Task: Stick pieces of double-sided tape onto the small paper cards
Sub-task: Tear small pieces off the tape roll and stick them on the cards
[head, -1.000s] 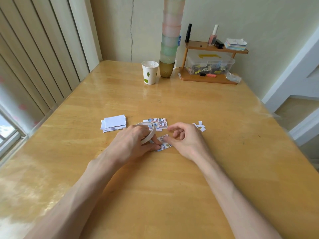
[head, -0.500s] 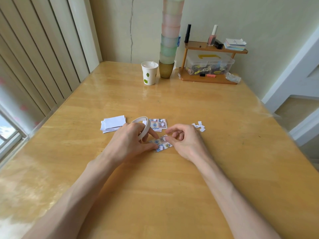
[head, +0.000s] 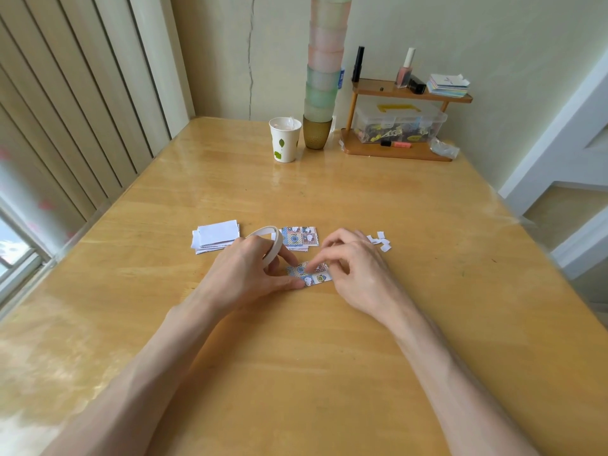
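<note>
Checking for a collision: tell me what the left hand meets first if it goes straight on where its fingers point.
Its fingers point right, and the left hand, gripping the tape roll, touches the patterned card; next, probably, fingertips of the right hand on that card, though depth is unclear.

No word, number or brand can be read anywhere. The cards [head: 299, 238] carry only cartoon pictures and patterns. The cup [head: 285, 139] shows only green leaf marks. The box [head: 399, 124] on the shelf has a yellow mark on its lid, but it is too small and blurred to tell if it holds letters.
</note>
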Motion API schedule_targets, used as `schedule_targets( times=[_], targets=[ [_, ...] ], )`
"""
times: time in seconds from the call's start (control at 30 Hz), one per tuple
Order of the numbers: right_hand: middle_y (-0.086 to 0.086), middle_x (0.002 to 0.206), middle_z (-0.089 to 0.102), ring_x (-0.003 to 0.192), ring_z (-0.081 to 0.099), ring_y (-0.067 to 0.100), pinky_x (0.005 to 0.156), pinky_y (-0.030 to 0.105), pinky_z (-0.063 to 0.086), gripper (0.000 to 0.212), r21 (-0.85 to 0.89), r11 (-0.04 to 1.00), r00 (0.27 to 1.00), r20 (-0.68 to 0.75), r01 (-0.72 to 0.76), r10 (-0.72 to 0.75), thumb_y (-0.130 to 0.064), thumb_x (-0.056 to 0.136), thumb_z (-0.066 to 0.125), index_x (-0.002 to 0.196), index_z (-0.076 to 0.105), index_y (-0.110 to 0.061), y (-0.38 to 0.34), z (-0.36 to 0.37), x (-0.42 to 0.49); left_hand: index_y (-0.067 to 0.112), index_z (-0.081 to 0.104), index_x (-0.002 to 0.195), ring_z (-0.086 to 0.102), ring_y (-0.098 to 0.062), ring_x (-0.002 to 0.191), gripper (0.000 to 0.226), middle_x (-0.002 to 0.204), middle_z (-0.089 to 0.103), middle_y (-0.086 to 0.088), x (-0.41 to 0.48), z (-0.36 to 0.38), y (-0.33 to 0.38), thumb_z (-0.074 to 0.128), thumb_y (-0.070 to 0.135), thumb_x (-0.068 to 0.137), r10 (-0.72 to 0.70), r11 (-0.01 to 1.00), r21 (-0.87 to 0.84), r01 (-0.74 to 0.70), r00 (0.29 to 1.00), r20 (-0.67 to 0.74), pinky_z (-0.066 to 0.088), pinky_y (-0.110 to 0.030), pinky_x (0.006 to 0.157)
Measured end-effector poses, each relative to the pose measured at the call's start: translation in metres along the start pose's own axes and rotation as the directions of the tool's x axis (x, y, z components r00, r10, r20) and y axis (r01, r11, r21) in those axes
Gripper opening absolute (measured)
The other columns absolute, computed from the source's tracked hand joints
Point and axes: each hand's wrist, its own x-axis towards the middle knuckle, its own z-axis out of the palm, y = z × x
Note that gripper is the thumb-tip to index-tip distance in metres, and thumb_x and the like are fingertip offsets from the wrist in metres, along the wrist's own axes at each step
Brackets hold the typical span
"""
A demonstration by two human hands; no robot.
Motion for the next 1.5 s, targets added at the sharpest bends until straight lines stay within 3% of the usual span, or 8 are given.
schedule_targets(
  times=[0.27,0.43,0.6,0.87,0.97,1.17,1.33,1.5],
  targets=[
    [-0.008,0.104,0.064,0.082,0.057,0.01,0.066,0.013,0.035,0.061,0.261,0.965,0.994,-0.111,0.027,0.002,0.018,0.091,0.044,0.094,0.083,-0.029,0.004,0.003,0.005,0.037,0.074,0.09,0.055,-0.005,0.06,0.031,0.062,0.057,0.019,0.001,0.0,-0.001,0.09,0.054,0.069,-0.003,1.0,-0.011,0.003,1.0,0.016,0.052,-0.036,0.068],
    [-0.01,0.106,0.064,0.099,0.051,0.007,0.084,0.019,0.037,0.06,0.029,0.993,0.992,-0.062,0.111,-0.109,0.02,0.084,0.047,0.088,0.084,-0.027,0.007,0.008,0.001,0.037,0.074,0.09,0.054,-0.005,0.06,0.03,0.062,0.056,0.02,0.001,0.001,-0.002,0.09,0.053,0.07,0.014,1.0,-0.02,-0.014,1.0,0.012,0.051,-0.035,0.068],
    [-0.01,0.102,0.067,0.087,0.063,0.011,0.069,0.015,0.04,0.054,0.273,0.962,0.976,-0.215,0.031,0.029,0.015,0.089,0.047,0.097,0.082,-0.025,0.006,0.002,0.007,0.037,0.072,0.092,0.056,-0.004,0.063,0.033,0.067,0.059,0.022,0.001,0.001,-0.002,0.09,0.052,0.07,0.014,1.0,-0.025,-0.014,1.0,0.012,0.052,-0.035,0.069],
    [-0.002,0.132,0.061,0.131,0.046,0.022,0.107,0.042,0.039,0.029,-0.18,0.984,0.986,-0.163,0.012,-0.042,-0.03,0.099,0.069,0.127,0.073,-0.024,0.024,0.019,0.018,0.03,0.077,0.105,0.051,-0.004,0.057,0.028,0.059,0.054,0.019,0.0,-0.004,-0.002,0.089,0.037,0.08,0.06,0.996,-0.072,-0.051,0.991,0.123,0.042,-0.02,0.061],
    [-0.001,0.134,0.064,0.139,0.044,0.025,0.101,0.045,0.036,0.024,-0.249,0.968,0.985,-0.171,-0.014,-0.029,-0.035,0.096,0.072,0.117,0.079,-0.025,0.025,0.025,0.024,0.028,0.077,0.111,0.051,-0.004,0.057,0.031,0.059,0.053,0.02,0.0,-0.006,-0.003,0.087,0.034,0.082,0.075,0.995,-0.073,-0.065,0.985,0.154,0.041,-0.015,0.061],
    [-0.006,0.093,0.073,0.104,0.062,0.027,0.079,0.039,0.04,0.008,-0.312,0.947,0.942,-0.285,0.084,-0.177,-0.026,0.084,0.084,0.083,0.082,-0.019,0.024,0.03,0.028,0.027,0.077,0.111,0.051,-0.004,0.055,0.03,0.06,0.056,0.02,0.001,-0.012,-0.005,0.086,0.035,0.083,0.045,0.996,-0.085,-0.04,0.997,0.066,0.039,-0.014,0.058],
    [0.003,0.133,0.065,0.13,0.052,0.03,0.092,0.045,0.041,0.036,-0.318,0.948,0.972,-0.217,0.012,-0.085,-0.032,0.088,0.08,0.122,0.076,-0.022,0.022,0.027,0.027,0.024,0.078,0.101,0.047,-0.008,0.05,0.013,0.063,0.054,0.01,0.002,-0.016,-0.006,0.08,0.028,0.089,-0.005,0.995,-0.095,-0.004,0.996,-0.093,0.039,-0.018,0.053],
    [-0.001,0.126,0.07,0.136,0.049,0.033,0.089,0.044,0.035,0.01,-0.344,0.938,0.971,-0.214,0.028,-0.108,-0.029,0.09,0.079,0.097,0.083,-0.022,0.022,0.03,0.029,0.027,0.076,0.096,0.049,-0.007,0.047,0.008,0.058,0.054,0.017,0.001,-0.018,-0.005,0.079,0.027,0.089,-0.052,0.994,-0.1,0.037,0.988,-0.147,0.043,-0.027,0.055]
  ],
)
